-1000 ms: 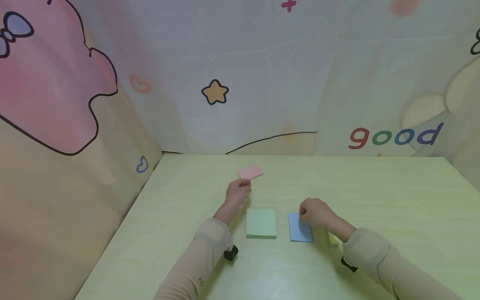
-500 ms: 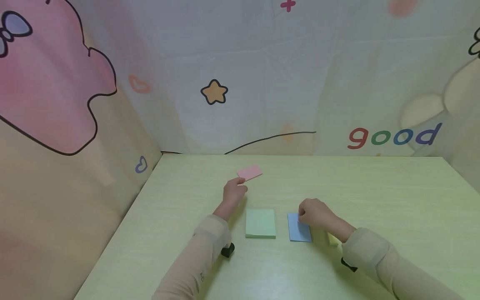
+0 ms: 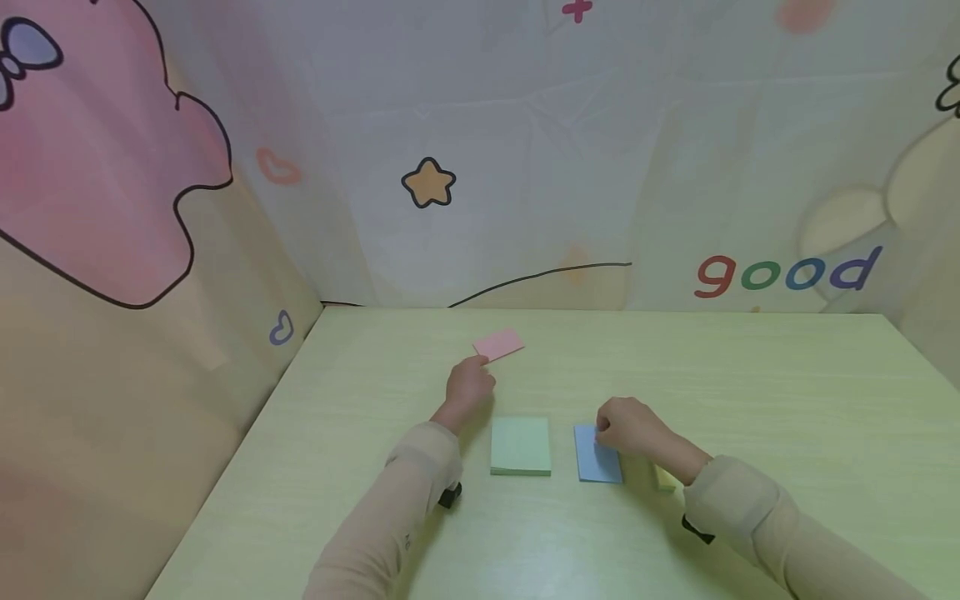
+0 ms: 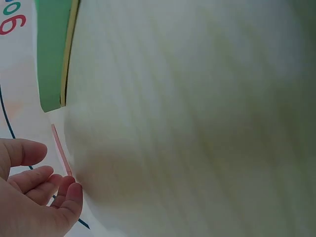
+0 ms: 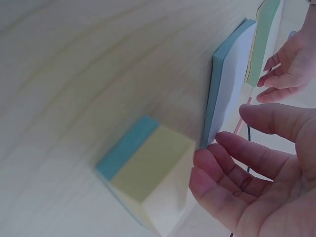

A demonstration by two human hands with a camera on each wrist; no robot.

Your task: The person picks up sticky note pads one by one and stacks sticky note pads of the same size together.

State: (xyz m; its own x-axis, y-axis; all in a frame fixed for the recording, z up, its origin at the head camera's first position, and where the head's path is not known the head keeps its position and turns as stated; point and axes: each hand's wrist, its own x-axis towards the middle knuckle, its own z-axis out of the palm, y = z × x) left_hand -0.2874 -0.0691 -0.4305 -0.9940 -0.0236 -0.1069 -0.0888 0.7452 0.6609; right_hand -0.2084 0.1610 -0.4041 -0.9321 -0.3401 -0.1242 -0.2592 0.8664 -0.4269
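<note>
My left hand [image 3: 468, 387] reaches to the near left corner of a thin pink sticky-note pad [image 3: 501, 344], fingertips right at its edge. In the left wrist view its thumb [image 4: 27, 152] stands apart from the loosely bent fingers. My right hand [image 3: 633, 425] is over the upper part of a blue sticky-note pad [image 3: 598, 464]. From the right wrist, the bent fingertips [image 5: 206, 160] lie at the end of that pad, thumb raised away. Between the hands lies a larger square green pad [image 3: 521, 447].
A small thick block of yellow notes with a teal layer [image 5: 153, 163] stands by my right wrist, partly hidden by the arm in the head view. The pale wooden table [image 3: 787, 400] meets a printed cloth backdrop [image 3: 510, 192] at the back and sides.
Over the last second my left hand has shifted slightly left and turned at the pink pad's corner. The right hand and all the pads stay in place.
</note>
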